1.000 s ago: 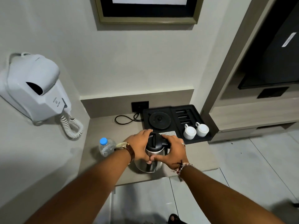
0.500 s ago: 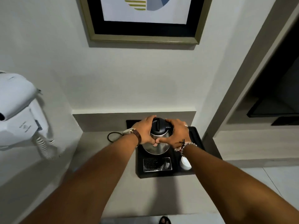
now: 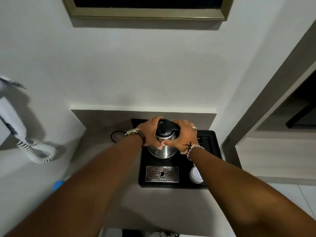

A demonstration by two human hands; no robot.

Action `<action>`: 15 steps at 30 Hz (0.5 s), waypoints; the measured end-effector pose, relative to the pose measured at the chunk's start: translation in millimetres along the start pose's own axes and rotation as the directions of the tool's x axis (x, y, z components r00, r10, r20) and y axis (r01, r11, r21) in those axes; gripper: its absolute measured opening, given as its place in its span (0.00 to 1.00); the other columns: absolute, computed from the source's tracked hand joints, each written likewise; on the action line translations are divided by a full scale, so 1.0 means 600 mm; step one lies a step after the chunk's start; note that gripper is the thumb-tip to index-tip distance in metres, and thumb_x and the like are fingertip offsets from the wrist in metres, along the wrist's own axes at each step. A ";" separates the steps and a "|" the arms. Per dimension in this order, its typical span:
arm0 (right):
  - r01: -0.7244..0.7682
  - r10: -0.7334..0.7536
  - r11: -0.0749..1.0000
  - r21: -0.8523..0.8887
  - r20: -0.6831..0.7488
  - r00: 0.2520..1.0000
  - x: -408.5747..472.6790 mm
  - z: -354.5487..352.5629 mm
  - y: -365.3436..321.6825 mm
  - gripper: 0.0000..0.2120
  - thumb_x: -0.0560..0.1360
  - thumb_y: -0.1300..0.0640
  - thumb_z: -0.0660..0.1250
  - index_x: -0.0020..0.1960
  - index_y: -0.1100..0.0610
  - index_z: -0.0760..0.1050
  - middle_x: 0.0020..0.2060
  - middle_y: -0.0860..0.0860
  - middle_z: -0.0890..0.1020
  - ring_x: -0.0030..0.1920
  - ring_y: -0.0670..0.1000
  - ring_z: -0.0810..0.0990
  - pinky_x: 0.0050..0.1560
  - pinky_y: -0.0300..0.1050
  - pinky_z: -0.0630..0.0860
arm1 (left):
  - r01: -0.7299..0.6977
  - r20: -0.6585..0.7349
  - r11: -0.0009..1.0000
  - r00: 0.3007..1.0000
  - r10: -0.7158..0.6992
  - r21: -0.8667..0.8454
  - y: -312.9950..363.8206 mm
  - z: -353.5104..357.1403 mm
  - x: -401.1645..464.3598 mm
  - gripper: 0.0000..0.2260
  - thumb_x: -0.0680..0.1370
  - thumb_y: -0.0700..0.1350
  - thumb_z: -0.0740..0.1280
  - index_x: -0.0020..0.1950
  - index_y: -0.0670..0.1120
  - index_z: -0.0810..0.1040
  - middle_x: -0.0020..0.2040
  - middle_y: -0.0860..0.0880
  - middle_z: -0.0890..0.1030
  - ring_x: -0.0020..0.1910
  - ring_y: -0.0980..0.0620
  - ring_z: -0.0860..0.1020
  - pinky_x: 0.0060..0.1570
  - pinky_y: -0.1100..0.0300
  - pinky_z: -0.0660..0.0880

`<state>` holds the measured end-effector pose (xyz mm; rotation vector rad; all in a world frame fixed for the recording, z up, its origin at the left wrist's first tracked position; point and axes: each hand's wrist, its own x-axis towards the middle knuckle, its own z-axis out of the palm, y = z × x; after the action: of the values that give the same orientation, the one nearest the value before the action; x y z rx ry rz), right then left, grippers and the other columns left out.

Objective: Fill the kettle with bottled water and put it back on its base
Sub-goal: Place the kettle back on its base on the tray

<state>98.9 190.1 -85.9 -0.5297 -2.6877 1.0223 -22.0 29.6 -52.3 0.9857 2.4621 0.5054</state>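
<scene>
Nearest on the matte black plastic tray (image 3: 212, 168) lies a rectangular perforated metal drip grate (image 3: 162, 174) beside a round white cup (image 3: 195, 175). Beyond, the kettle (image 3: 163, 148) stands upright on the tray, polished steel belly, domed black lid, long axis vertical. The left hand (image 3: 150, 132) and right hand (image 3: 183, 135) press against opposite sides, clasping it.

Single head view — looking steeply down, close over the counter (image 3: 95, 168)
</scene>
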 end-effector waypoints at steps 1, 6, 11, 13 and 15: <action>-0.002 0.002 1.000 0.001 -0.002 1.000 -0.005 0.001 -0.002 0.50 0.53 0.30 0.81 0.71 0.46 0.73 0.57 0.48 0.77 0.60 0.52 0.73 0.58 0.49 0.70 | 0.004 0.006 1.000 1.000 -0.004 0.017 0.001 0.001 -0.004 0.63 0.51 0.57 0.86 0.80 0.54 0.56 0.73 0.50 0.72 0.68 0.46 0.74 0.65 0.52 0.72; -0.021 0.021 1.000 -0.019 -0.002 1.000 -0.026 0.012 0.002 0.52 0.53 0.29 0.80 0.72 0.47 0.70 0.59 0.48 0.75 0.62 0.53 0.73 0.63 0.53 0.73 | -0.008 0.017 1.000 1.000 0.007 0.023 0.003 0.012 -0.017 0.63 0.53 0.55 0.86 0.81 0.52 0.54 0.77 0.49 0.66 0.72 0.45 0.71 0.68 0.46 0.72; -0.036 0.041 0.999 -0.040 0.106 0.993 -0.017 -0.007 0.003 0.52 0.58 0.32 0.81 0.75 0.47 0.66 0.63 0.50 0.73 0.66 0.55 0.72 0.67 0.55 0.70 | 0.004 0.061 0.999 0.998 -0.006 0.037 0.005 0.010 -0.008 0.64 0.59 0.53 0.86 0.83 0.48 0.46 0.80 0.44 0.60 0.76 0.42 0.66 0.72 0.46 0.68; -0.022 0.035 0.997 -0.077 0.168 0.985 -0.010 -0.017 -0.002 0.51 0.60 0.36 0.82 0.77 0.47 0.65 0.65 0.51 0.73 0.67 0.56 0.71 0.69 0.56 0.69 | 0.012 0.072 1.000 0.997 -0.012 0.005 -0.008 0.012 -0.009 0.64 0.61 0.53 0.85 0.83 0.48 0.45 0.80 0.43 0.60 0.76 0.43 0.65 0.73 0.46 0.67; -0.019 0.032 0.998 -0.067 0.194 0.981 -0.012 -0.024 -0.001 0.51 0.61 0.40 0.82 0.78 0.49 0.63 0.68 0.52 0.72 0.69 0.57 0.71 0.72 0.59 0.70 | 0.004 0.082 1.000 0.997 -0.004 0.002 -0.014 0.013 -0.015 0.64 0.61 0.61 0.82 0.83 0.48 0.43 0.81 0.44 0.58 0.78 0.43 0.61 0.74 0.43 0.64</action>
<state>109.9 195.0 -75.5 -0.5006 -2.9016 1.0467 -16.4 18.7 -60.6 0.9818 2.3918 0.4526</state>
